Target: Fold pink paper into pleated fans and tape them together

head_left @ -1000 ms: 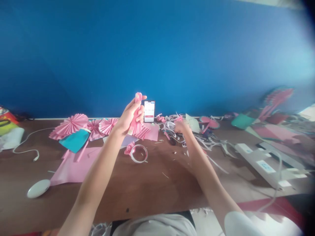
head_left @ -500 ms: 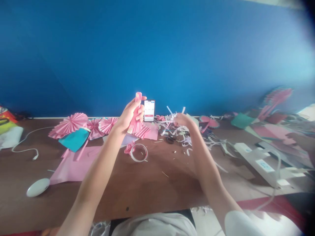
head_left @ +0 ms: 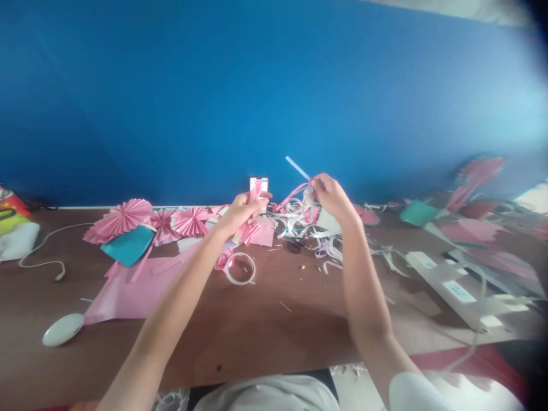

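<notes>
My left hand [head_left: 245, 213] is closed around a folded pink paper piece [head_left: 257, 190], whose upper end sticks up in front of the phone [head_left: 265, 181]. To its right, my right hand [head_left: 327, 193] pinches a bunch of thin paper strips [head_left: 307, 197]. One pale strip [head_left: 297, 168] points up and left from these fingers, and others dangle below. Beneath that hand lies a tangled heap of white strips [head_left: 327, 246], with dark scissors [head_left: 295, 245] partly under it. A roll of tape [head_left: 240, 269] rests on the table nearer to me, touching a crumpled pink scrap [head_left: 223, 260].
Pleated pink paper fans [head_left: 127, 216] and a teal paper piece [head_left: 128, 245] lie at the left over a pink sheet [head_left: 124, 291]. A white computer mouse [head_left: 63, 330] is at front left. A power strip [head_left: 443, 288] and paper sheets [head_left: 479, 235] occupy the right. A blue wall [head_left: 214, 103] stands behind.
My right hand has risen out of the heap with paper strips in its fingers. My left hand has come lower and slightly right, still holding the folded pink paper.
</notes>
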Action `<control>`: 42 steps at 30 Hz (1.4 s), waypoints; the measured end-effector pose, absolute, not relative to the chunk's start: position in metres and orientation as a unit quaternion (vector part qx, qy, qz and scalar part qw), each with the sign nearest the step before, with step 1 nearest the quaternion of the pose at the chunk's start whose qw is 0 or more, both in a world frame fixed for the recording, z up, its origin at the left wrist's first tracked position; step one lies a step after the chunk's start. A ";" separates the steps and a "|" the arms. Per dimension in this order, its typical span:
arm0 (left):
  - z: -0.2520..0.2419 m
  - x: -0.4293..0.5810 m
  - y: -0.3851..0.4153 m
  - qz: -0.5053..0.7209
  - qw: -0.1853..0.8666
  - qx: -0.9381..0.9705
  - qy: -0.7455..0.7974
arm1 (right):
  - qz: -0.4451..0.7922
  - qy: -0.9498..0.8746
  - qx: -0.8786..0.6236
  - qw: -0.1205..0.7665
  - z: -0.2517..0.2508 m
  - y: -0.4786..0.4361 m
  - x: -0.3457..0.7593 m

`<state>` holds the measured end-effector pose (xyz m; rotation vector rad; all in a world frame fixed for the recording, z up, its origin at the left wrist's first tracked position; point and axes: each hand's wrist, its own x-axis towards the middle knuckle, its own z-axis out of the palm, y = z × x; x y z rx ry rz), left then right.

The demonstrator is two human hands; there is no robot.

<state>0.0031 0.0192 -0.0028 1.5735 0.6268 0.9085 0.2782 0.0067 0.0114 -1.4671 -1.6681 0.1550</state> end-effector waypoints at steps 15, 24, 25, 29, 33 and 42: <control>-0.027 0.082 0.030 0.459 0.416 0.715 0.324 | 0.246 -0.664 -0.578 0.406 0.011 0.001 0.239; -0.047 0.082 0.037 0.392 0.434 0.721 0.372 | 0.137 -0.552 -0.555 0.607 0.008 0.016 0.282; -0.050 0.081 0.038 0.386 0.436 0.718 0.381 | 0.148 -0.537 -0.554 0.619 0.009 0.014 0.288; -0.054 0.078 0.043 0.388 0.438 0.709 0.394 | 0.219 -0.521 -0.558 0.608 0.009 0.011 0.299; -0.055 0.083 0.053 0.412 0.420 0.709 0.389 | 0.251 -0.522 -0.538 0.612 0.011 0.012 0.293; -0.082 0.081 0.089 0.348 0.281 0.706 0.549 | -0.015 -0.467 -0.451 0.761 0.048 -0.035 0.304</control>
